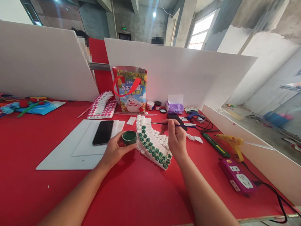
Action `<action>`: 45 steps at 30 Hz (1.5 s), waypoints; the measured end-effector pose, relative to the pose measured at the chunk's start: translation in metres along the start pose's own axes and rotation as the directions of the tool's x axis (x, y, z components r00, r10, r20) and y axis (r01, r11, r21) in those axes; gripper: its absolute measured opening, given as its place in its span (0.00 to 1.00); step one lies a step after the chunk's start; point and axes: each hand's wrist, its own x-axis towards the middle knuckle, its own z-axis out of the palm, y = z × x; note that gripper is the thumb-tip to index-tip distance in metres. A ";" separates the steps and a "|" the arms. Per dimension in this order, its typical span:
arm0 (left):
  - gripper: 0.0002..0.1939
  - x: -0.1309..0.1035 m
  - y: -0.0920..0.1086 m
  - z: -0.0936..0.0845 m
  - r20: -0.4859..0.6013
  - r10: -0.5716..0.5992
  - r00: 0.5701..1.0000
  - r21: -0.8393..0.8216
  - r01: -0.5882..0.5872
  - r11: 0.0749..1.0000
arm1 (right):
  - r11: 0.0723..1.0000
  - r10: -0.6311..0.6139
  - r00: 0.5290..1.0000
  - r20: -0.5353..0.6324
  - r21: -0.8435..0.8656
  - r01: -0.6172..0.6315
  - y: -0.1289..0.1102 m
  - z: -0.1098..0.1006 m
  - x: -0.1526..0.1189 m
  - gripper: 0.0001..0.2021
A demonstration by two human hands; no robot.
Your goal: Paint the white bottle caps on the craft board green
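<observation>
My left hand (118,150) is closed around a small jar of dark green paint (129,137), its open top facing up. Between the fingers of my right hand (176,136) is a thin blue paintbrush (162,123), its tip pointing left over a curved white craft piece (150,131). Rows of small rosettes line that piece. Many along its near side are green, while those at the upper left and on the right part are white. The jar is beside the piece's left edge; whether they touch I cannot tell.
White boards (63,150) with a black phone (102,132) lie left. Behind are a pink-dotted craft piece (102,106), a gift bag (133,91), paint jars (154,105) and purple tissues (175,105). Right are a green cutter (215,145), yellow glue gun (231,144) and purple power strip (237,177).
</observation>
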 end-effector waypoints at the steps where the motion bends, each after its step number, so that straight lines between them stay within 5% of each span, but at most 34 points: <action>1: 0.22 0.001 -0.001 -0.001 -0.026 0.002 1.000 0.000 -0.002 1.000 | 0.998 0.002 1.000 0.018 0.067 -0.004 -0.001 0.001 0.000 0.22; 8: 0.19 0.002 0.000 0.002 -0.077 -0.021 0.997 0.011 0.021 1.000 | 0.996 -0.020 0.981 0.193 0.091 0.003 0.002 0.010 -0.008 0.26; 45: 0.21 0.005 -0.008 0.009 -0.114 0.092 0.989 0.269 -0.059 0.961 | 0.995 -0.030 0.989 0.146 0.099 0.016 -0.010 0.007 -0.010 0.27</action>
